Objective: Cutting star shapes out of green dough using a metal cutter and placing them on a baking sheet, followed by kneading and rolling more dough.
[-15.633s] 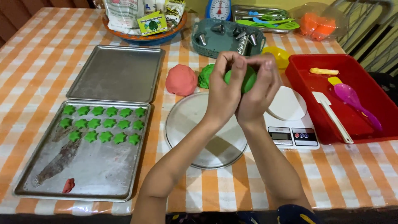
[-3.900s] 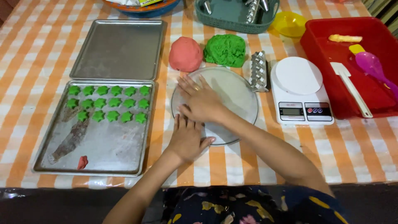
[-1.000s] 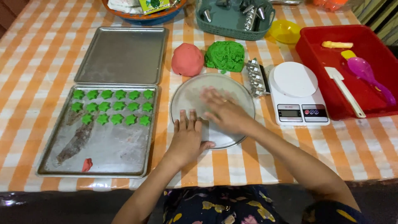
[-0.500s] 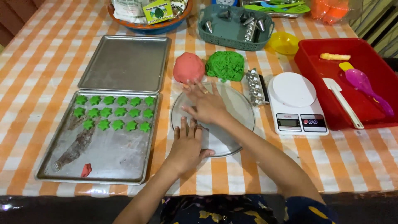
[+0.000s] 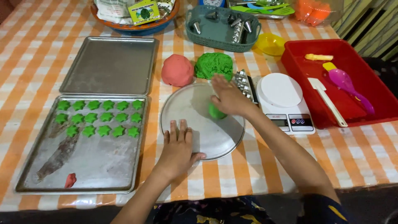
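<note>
Fingers point(image 5: 224, 89) of the right hand point(image 5: 230, 99) lie together, pressing a small green dough piece point(image 5: 216, 112) onto the round metal plate point(image 5: 195, 105). Left hand point(image 5: 178, 147), fingers slightly spread, rests flat on the plate's near rim, on the checkered worktop point(image 5: 257, 166).

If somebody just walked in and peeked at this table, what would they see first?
Probably the right hand pressing a small green dough piece on the round metal plate in the middle, while the left hand rests flat on the plate's near edge. Next, the rows of green star shapes on the baking tray at the left, and the pink dough ball beside the big green dough lump behind the plate.
</note>
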